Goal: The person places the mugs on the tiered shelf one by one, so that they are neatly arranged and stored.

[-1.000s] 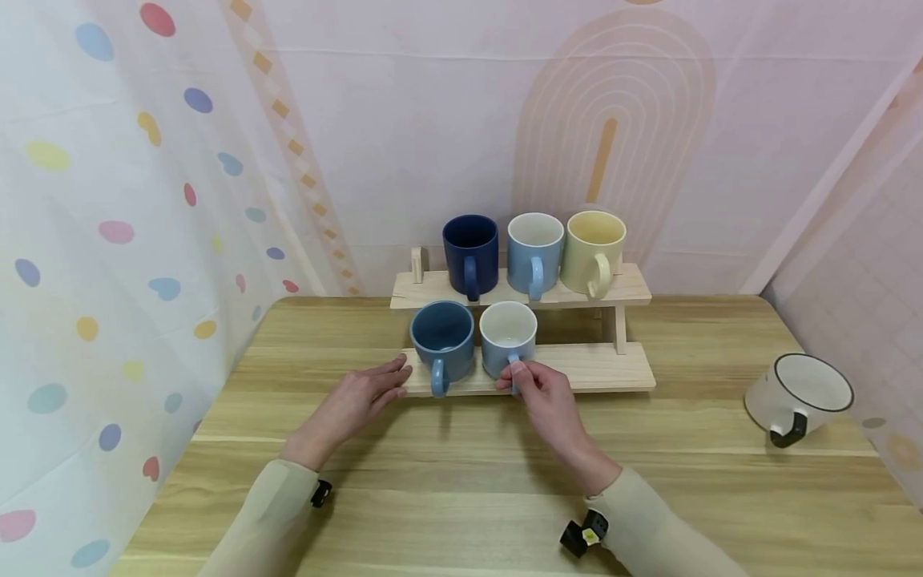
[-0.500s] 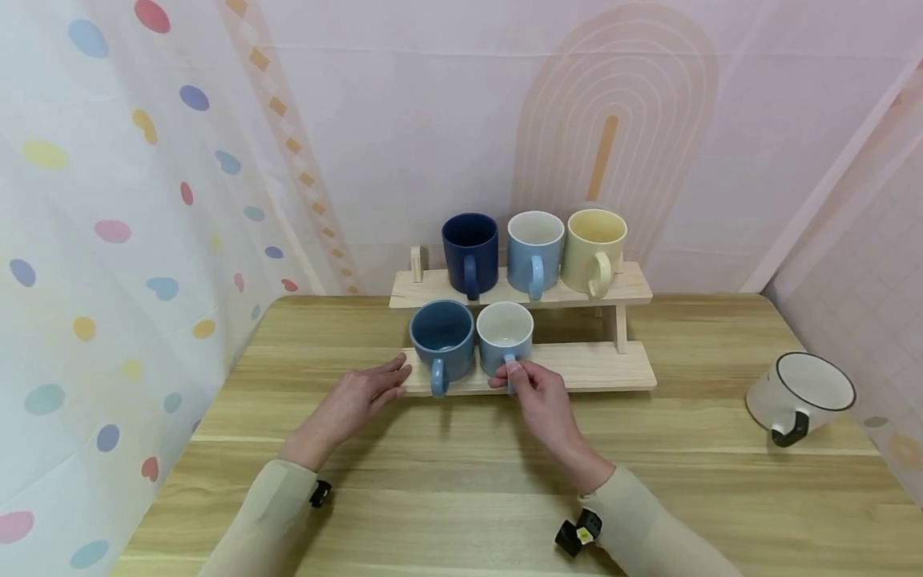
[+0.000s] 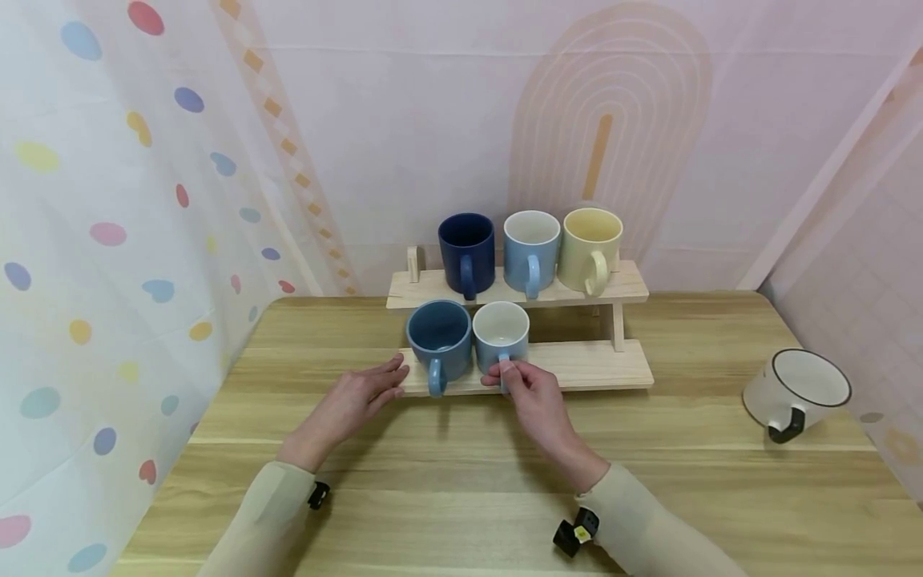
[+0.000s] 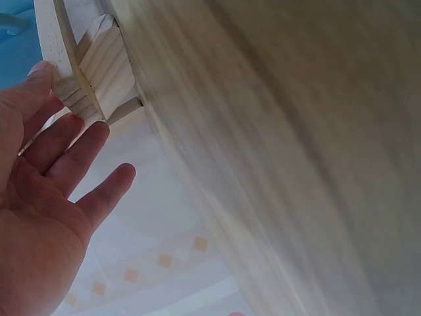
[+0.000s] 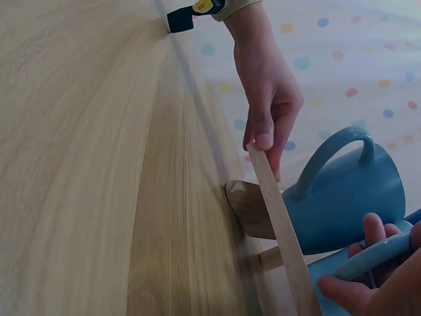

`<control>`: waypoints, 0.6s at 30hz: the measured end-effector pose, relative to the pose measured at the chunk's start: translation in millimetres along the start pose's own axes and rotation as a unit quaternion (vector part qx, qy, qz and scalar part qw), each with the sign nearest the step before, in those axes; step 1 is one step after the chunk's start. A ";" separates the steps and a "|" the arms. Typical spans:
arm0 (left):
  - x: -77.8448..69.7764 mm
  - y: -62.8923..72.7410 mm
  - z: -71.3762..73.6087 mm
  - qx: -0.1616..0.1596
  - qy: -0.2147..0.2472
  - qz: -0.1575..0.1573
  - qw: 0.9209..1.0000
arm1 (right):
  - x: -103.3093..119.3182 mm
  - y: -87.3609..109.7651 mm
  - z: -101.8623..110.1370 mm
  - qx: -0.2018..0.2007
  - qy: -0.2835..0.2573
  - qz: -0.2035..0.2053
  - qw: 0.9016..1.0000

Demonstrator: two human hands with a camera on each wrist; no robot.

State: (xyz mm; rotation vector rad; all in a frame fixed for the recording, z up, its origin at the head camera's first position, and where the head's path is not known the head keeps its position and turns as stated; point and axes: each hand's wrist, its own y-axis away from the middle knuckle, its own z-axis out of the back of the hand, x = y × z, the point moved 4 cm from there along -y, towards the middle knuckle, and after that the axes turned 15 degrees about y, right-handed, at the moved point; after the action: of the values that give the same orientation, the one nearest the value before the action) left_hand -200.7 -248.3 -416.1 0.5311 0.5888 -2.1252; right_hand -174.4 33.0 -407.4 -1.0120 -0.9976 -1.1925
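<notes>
My right hand [image 3: 537, 401] pinches the handle of a light blue mug [image 3: 493, 353] with a white inside, upright on the lower board of a wooden two-tier shelf [image 3: 591, 365]. In the right wrist view, its thumb and fingers [image 5: 348, 293] are on that handle. Just left of it stands a grey-blue mug [image 3: 449, 361], handle toward me; the gap between the two is very narrow. My left hand [image 3: 346, 409] holds the lower board's left end. In the left wrist view, the thumb [image 4: 38, 79] lies on the board [image 4: 56, 39] and the other fingers are by its end.
On the upper board stand a navy mug [image 3: 461, 256], a sky-blue mug [image 3: 525, 260] and a pale yellow mug [image 3: 577, 264]. A white mug [image 3: 771, 393] with a black rim and handle sits at the table's right. Patterned curtains [image 3: 397, 144] hang behind the wooden table [image 3: 447, 497].
My right hand has slid the light blue mug slightly left, closer to the grey-blue mug. My left hand has stayed at the shelf's end.
</notes>
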 end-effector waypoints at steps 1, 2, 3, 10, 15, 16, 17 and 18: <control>0.0 0.2 0.0 0.000 0.001 0.000 1.000 | -0.3 -0.4 0.0 0.002 0.000 -0.002 1.000; 0.0 0.3 0.0 -0.001 0.001 0.001 1.000 | -0.5 -0.8 0.1 0.003 0.002 -0.004 1.000; 0.1 0.4 0.0 -0.001 0.002 0.001 1.000 | -0.7 -1.2 0.4 0.005 0.005 -0.006 1.000; 0.1 0.4 -0.6 -0.002 0.002 -0.003 1.000 | -0.8 -0.2 8.4 0.013 0.044 -0.016 0.999; 0.1 0.7 -0.6 -0.005 0.002 -0.005 1.000 | 1.1 4.4 23.9 0.000 0.084 -0.008 0.996; -0.2 0.7 -0.3 -0.005 0.003 -0.006 1.000 | 1.7 5.6 27.8 0.001 0.092 -0.004 0.996; 0.0 0.8 -0.1 -0.006 0.003 -0.005 1.000 | 2.5 6.7 31.9 0.003 0.099 0.000 0.995; 0.1 1.1 0.1 -0.006 0.003 -0.006 1.000 | 4.1 8.2 36.4 0.008 0.103 0.005 0.995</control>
State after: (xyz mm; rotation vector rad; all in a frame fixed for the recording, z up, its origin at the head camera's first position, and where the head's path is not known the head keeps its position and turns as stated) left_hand -199.9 -249.0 -416.3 0.5288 0.6105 -2.1309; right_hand -168.3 67.9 -395.1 -0.8620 -0.8370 -1.2517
